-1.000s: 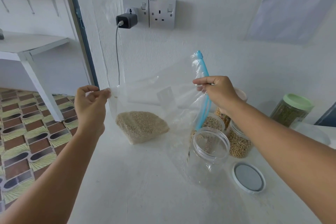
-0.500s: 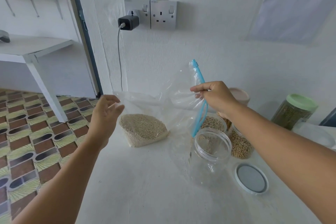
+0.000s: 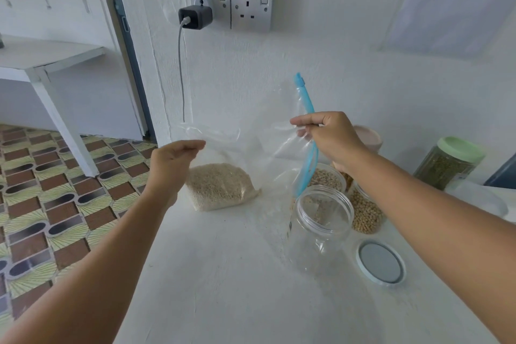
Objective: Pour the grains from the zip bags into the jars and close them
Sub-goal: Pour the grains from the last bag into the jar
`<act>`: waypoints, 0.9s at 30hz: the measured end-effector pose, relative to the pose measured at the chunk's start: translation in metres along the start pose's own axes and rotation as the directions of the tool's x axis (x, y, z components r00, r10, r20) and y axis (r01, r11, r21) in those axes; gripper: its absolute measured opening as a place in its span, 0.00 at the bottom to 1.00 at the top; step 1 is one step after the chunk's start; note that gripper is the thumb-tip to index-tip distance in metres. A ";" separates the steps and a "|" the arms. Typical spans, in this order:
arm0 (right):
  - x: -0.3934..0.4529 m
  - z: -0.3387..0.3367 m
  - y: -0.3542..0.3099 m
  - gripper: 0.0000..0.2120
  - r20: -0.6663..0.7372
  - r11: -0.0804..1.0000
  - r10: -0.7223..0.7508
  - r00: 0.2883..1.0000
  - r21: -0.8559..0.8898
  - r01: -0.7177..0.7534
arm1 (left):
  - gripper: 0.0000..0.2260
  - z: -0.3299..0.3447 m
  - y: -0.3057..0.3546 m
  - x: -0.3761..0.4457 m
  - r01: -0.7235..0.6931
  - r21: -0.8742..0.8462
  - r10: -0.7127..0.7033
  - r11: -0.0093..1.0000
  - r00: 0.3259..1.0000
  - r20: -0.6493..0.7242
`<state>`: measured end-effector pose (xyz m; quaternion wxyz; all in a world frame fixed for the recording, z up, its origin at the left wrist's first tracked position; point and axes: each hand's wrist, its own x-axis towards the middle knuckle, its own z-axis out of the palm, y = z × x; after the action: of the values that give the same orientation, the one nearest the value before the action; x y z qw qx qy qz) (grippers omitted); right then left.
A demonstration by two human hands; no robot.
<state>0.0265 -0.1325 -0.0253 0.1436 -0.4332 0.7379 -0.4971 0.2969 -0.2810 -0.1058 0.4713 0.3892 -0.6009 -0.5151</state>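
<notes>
While both hands (image 3: 332,138) pinch zip bag (image 3: 251,148) of grains (image 3: 220,186), jar (image 3: 321,225) empty, lidless

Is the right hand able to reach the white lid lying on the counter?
Probably yes, but not right now: the right hand pinches the zip bag. The white lid lies uncovered below that arm, beside the empty jar.

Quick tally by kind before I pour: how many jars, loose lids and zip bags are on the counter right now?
Open jars, no lid: 3 (empty clear jar, two grain-filled jars)
Closed jars: 1 (green-lidded jar)
Loose lids: 1 (white lid)
Zip bags: 1 (zip bag, held by both hands)
Total: 6
A pink-lidded container behind the right hand is mostly hidden; not counted.
</notes>
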 end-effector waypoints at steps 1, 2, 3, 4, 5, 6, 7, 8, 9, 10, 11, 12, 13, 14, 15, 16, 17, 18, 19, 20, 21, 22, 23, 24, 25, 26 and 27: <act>0.000 -0.001 0.000 0.16 -0.019 1.000 0.003 1.000 0.024 -0.002 | 0.13 0.000 0.000 0.000 -0.011 -0.024 0.011 1.000 1.000 -0.023; -0.001 -0.001 0.000 0.16 -0.012 1.000 0.008 1.000 0.030 -0.008 | 0.13 0.001 -0.002 0.000 -0.013 -0.029 0.013 0.999 1.000 -0.023; -0.002 -0.001 0.001 0.17 0.020 1.000 0.012 1.000 0.014 -0.012 | 0.13 0.002 -0.004 0.001 -0.002 -0.016 0.002 1.000 1.000 -0.002; -0.003 0.000 0.004 0.17 0.055 1.000 0.016 0.998 -0.010 -0.015 | 0.13 0.002 -0.006 0.002 0.018 0.007 -0.018 1.000 1.000 0.024; -0.004 0.002 0.008 0.17 0.071 0.999 0.022 0.997 -0.027 -0.020 | 0.14 0.002 -0.009 0.004 0.042 0.025 -0.043 0.999 0.998 0.041; -0.005 0.002 0.010 0.17 0.064 0.999 0.031 0.997 -0.026 -0.029 | 0.15 0.002 -0.011 0.006 0.063 0.027 -0.064 0.998 0.997 0.037; -0.005 0.002 0.011 0.17 0.046 0.999 0.041 0.998 -0.008 -0.041 | 0.15 0.002 -0.012 0.007 0.075 0.020 -0.075 0.997 0.997 0.017; -0.005 0.002 0.011 0.17 0.029 0.999 0.047 0.998 0.015 -0.048 | 0.15 0.002 -0.011 0.008 0.076 0.013 -0.075 0.997 0.997 -0.009; -0.004 0.002 0.011 0.17 0.016 0.998 0.048 0.999 0.030 -0.048 | 0.16 0.002 -0.010 0.009 0.067 0.006 -0.067 0.998 0.997 -0.036; -0.004 0.001 0.011 0.18 0.005 0.998 0.047 0.999 0.042 -0.047 | 0.16 0.003 -0.008 0.009 0.051 -0.008 -0.052 0.999 0.997 -0.059; -0.003 -0.001 0.011 0.18 -0.003 0.997 0.047 0.999 0.054 -0.047 | 0.15 0.005 -0.007 0.009 0.038 -0.033 -0.040 0.999 0.996 -0.081; -0.003 -0.001 0.012 0.19 -0.006 0.996 0.052 0.999 0.069 -0.051 | 0.15 0.005 -0.006 0.008 0.029 -0.061 -0.035 0.998 0.995 -0.097; -0.003 -0.002 0.013 0.19 -0.002 0.995 0.060 0.998 0.074 -0.059 | 0.15 0.005 -0.006 0.007 0.024 -0.073 -0.031 0.997 0.995 -0.099; -0.004 -0.003 0.015 0.19 0.014 0.995 0.072 0.997 0.065 -0.072 | 0.14 0.005 -0.007 0.008 0.024 -0.060 -0.029 0.998 0.997 -0.073; -0.006 -0.002 0.018 0.19 0.042 0.995 0.084 0.996 0.044 -0.086 | 0.14 0.003 -0.010 0.009 0.038 -0.025 -0.038 0.999 0.999 -0.025; -0.007 -0.001 0.020 0.19 0.069 0.995 0.091 0.993 0.025 -0.093 | 0.14 0.000 -0.012 0.011 0.058 0.009 -0.059 0.998 0.998 0.033; -0.009 0.000 0.022 0.19 0.084 0.995 0.093 0.992 0.016 -0.094 | 0.13 -0.004 -0.015 0.013 0.080 0.028 -0.082 0.996 0.994 0.077; -0.010 0.001 0.023 0.19 0.086 0.996 0.091 0.992 0.017 -0.093 | 0.13 -0.008 -0.016 0.014 0.092 0.026 -0.094 0.995 0.991 0.096; -0.010 0.002 0.023 0.19 0.078 0.996 0.087 0.993 0.024 -0.089 | 0.13 -0.010 -0.016 0.015 0.089 0.019 -0.090 0.996 0.992 0.090; -0.009 0.002 0.022 0.20 0.061 0.996 0.078 0.995 0.033 -0.081 | 0.13 -0.011 -0.014 0.016 0.075 0.012 -0.076 0.997 0.995 0.068; -0.007 0.002 0.021 0.20 0.035 0.996 0.067 0.997 0.048 -0.069 | 0.13 -0.010 -0.011 0.016 0.057 -0.003 -0.056 0.998 0.998 0.031; -0.004 0.001 0.020 0.21 0.008 0.996 0.056 0.998 0.071 -0.056 | 0.14 -0.008 -0.008 0.016 0.038 -0.037 -0.038 0.999 0.999 -0.011; -0.001 0.000 0.019 0.21 -0.011 0.994 0.048 0.999 0.096 -0.047 | 0.14 -0.007 -0.007 0.017 0.026 -0.070 -0.029 0.997 0.998 -0.047; 0.001 -0.001 0.017 0.21 -0.012 0.993 0.044 0.999 0.111 -0.042 | 0.15 -0.008 -0.007 0.018 0.020 -0.081 -0.025 0.997 0.998 -0.062; 0.001 -0.002 0.015 0.20 0.011 0.994 0.041 0.999 0.101 -0.042 | 0.15 -0.009 -0.007 0.019 0.025 -0.061 -0.028 0.998 0.998 -0.049; 0.000 -0.003 0.014 0.19 0.051 0.996 0.041 0.998 0.072 -0.045 | 0.16 -0.011 -0.010 0.020 0.037 -0.026 -0.038 0.999 0.999 -0.022; -0.001 -0.002 0.015 0.19 0.084 0.998 0.045 0.995 0.047 -0.049 | 0.16 -0.014 -0.012 0.022 0.047 0.003 -0.047 0.999 0.999 -0.004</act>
<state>0.0184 -0.1286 -0.0371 0.1964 -0.4326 0.7288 -0.4931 0.3044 -0.3071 -0.1140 0.4596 0.4051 -0.5914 -0.5243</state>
